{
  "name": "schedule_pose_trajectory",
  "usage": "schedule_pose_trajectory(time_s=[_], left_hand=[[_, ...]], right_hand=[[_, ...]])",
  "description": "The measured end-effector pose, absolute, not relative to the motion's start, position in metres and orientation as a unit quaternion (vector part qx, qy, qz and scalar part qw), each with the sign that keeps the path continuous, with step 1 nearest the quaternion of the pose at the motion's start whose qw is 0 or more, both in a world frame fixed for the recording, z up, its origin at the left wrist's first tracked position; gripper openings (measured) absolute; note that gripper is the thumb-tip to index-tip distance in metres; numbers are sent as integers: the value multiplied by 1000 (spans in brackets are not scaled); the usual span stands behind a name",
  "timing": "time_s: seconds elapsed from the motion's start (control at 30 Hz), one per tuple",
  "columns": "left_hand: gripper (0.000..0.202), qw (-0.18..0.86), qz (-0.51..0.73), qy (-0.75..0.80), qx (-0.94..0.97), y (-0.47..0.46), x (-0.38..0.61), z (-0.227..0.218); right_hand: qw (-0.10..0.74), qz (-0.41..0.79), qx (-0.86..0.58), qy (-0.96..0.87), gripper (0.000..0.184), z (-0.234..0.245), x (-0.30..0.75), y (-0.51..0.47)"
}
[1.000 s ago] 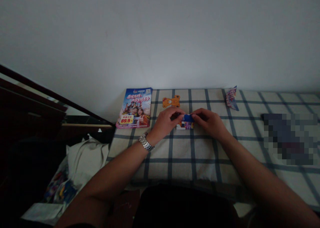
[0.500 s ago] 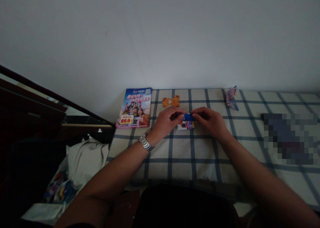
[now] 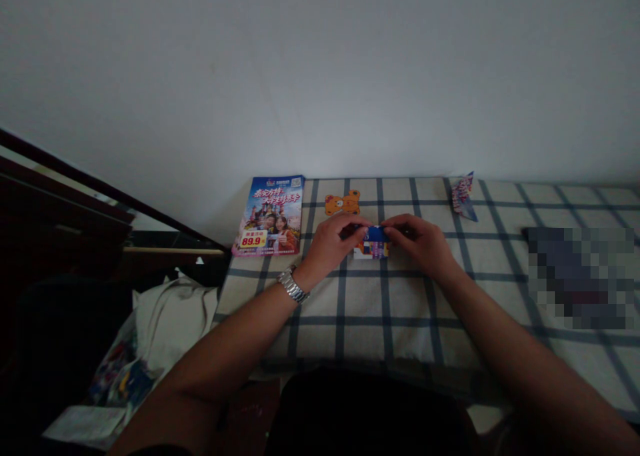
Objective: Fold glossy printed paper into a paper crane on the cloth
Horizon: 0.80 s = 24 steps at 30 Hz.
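Note:
A small folded piece of colourful paper [image 3: 373, 241], blue on top and patterned below, lies on the checked tablecloth [image 3: 360, 303]. My left hand [image 3: 331, 243], with a metal watch on its wrist, pinches the paper's left end. My right hand [image 3: 419, 244] pinches its right end. Both hands rest on the cloth with fingers closed on the paper.
A colourful flyer [image 3: 270, 215] lies at the table's back left corner. An orange bear-shaped cutout [image 3: 343, 203] sits behind my hands. Another folded paper piece [image 3: 462, 195] stands at the back right. A blurred dark object [image 3: 580, 276] lies to the right. Bags and cloth [image 3: 165, 316] sit beside the table's left edge.
My hands stay almost still on the folded paper; the fingertips shifted slightly along its top edge.

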<state>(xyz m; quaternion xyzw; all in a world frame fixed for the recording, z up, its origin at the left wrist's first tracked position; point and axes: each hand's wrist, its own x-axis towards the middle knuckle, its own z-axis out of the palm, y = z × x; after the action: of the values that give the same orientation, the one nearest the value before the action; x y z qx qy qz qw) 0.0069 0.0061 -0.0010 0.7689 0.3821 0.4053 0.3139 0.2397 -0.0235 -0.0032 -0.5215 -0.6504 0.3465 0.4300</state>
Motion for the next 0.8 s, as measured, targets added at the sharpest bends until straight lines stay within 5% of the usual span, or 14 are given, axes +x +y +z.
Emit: schedule_pose_trajectory(time_s=[0.8], left_hand=[[12,318,396,388,770,7,5,-4]], right_hand=[[429,343,-538,-640,29,-3,239,-24]])
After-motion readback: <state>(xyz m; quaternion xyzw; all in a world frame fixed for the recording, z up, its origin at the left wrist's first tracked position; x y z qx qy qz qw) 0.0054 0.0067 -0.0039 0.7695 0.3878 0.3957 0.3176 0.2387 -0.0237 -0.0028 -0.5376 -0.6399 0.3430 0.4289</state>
